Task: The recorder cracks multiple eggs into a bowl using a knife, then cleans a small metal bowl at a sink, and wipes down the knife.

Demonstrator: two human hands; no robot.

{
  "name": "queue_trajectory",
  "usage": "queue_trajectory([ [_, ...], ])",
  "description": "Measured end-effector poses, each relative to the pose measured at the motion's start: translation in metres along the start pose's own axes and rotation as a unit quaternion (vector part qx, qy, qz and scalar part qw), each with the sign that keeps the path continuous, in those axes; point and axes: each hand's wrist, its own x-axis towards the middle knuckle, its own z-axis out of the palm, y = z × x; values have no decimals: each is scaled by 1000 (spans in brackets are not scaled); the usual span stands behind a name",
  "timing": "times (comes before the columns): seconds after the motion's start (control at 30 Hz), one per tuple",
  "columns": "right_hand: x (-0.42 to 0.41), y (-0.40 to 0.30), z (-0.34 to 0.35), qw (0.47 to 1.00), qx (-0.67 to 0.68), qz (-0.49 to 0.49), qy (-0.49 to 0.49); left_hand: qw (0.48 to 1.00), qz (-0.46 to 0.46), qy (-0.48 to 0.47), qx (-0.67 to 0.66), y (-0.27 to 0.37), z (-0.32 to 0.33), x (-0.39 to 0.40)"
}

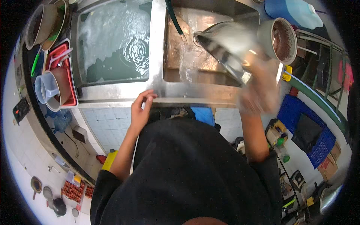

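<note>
My right hand (257,92), blurred by motion, grips a shiny metal bowl (230,42) by its near side; the bowl is tilted over the right sink basin (175,60). Above that basin a dark green hose (175,19) hangs, with water at its end. My left hand (143,107) is at the front edge of the metal sink, fingers loosely bent, nothing seen in it. Cloudy water with ripples fills the left basin (112,50).
A used pot (281,42) and a blue liquid jug (292,12) stand at the right. On the left are a red tray (73,87), a pot holding a translucent plastic jug (49,84), and stacked pans (42,26). A yellow sponge (287,73) lies by the right rim.
</note>
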Motion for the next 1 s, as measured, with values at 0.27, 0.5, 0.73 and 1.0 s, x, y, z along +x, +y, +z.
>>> queue_trajectory([
  [0.27,-125,64,83,993,9,-86,-75,998,53,31,-25,1,-27,-35],
  [0.5,-122,63,75,973,8,-177,-146,989,95,104,-46,-21,-46,-88],
  [0.73,-107,78,64,986,-44,151,-59,974,134,175,-57,-31,-25,-118],
  [1.0,-97,56,-10,878,198,433,51,983,145,99,-58,3,62,-94],
])
